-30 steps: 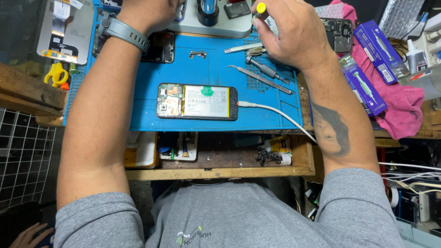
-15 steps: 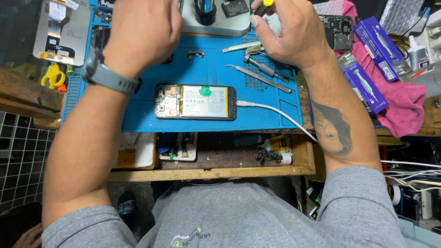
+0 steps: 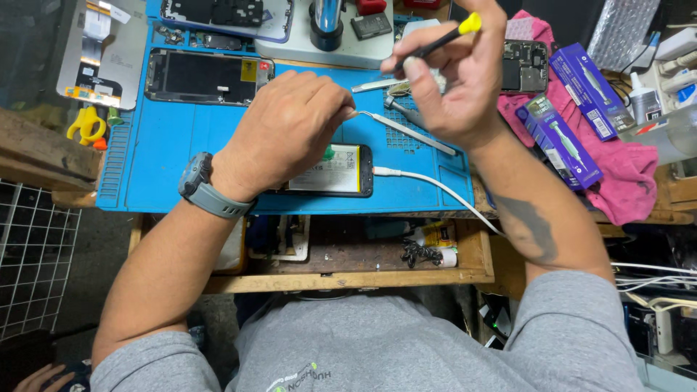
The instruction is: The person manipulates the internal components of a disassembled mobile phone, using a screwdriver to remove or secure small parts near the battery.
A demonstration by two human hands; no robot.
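My left hand point(image 3: 287, 131) has come down over the opened phone point(image 3: 330, 170), fingers now pinching the tweezers point(image 3: 406, 131) just above it. My right hand point(image 3: 457, 80) stays raised, fingers pinched on the yellow-capped screwdriver point(image 3: 443, 40).

Left hand point(image 3: 287, 134) covers the left half of the opened phone point(image 3: 330, 172) at frame centre; only its right end and the battery show. Fingertips hidden, probably pinching the tweezers point(image 3: 406, 131). Screwdriver point(image 3: 435, 43) tip lost behind right hand point(image 3: 457, 87). Microscope base point(image 3: 327, 22) and another opened phone point(image 3: 225, 14) cut off by top edge. Box labels point(image 3: 559, 138) too small to read.
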